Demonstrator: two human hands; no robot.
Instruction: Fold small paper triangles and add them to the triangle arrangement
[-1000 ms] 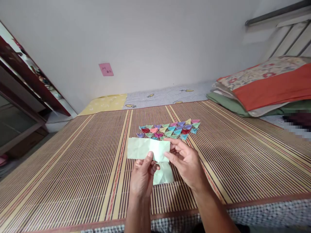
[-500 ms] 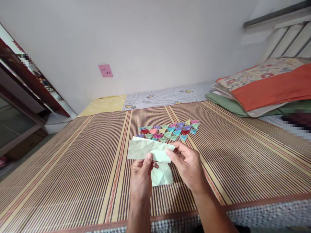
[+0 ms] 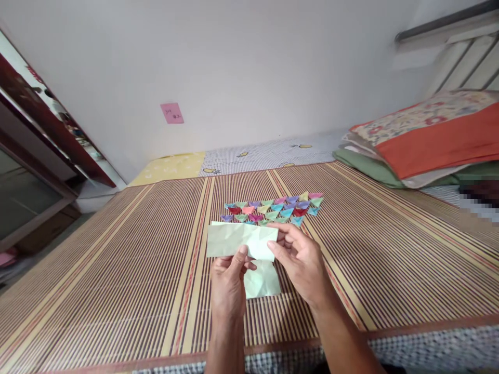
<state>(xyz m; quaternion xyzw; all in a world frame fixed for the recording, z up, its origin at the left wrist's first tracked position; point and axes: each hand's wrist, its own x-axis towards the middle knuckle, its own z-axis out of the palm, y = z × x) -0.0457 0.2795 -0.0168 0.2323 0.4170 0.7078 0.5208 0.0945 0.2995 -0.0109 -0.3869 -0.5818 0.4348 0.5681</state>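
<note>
A pale green paper point(image 3: 228, 240), folded into a wide strip with creases, is held up above the mat. My left hand point(image 3: 230, 278) pinches its lower edge, thumb in front and fingers behind. At the paper's right end, my right hand point(image 3: 300, 259) grips it between thumb and fingers. Below the strip, another pale green creased sheet point(image 3: 263, 280) lies on the mat, partly hidden by my left hand. Just beyond the held paper are rows of small folded paper shapes point(image 3: 263, 209) in many colours, the nearest row partly covered.
A striped bamboo mat point(image 3: 128, 270) covers the bed. Folded bedding with an orange and floral pillow point(image 3: 436, 137) is piled at the right. A pink note point(image 3: 172, 113) is stuck on the wall. At the far left is a doorway point(image 3: 58, 119).
The right end of the held strip now looks squarer and flatter, with both hands still on it. The whole view has shifted slightly.
</note>
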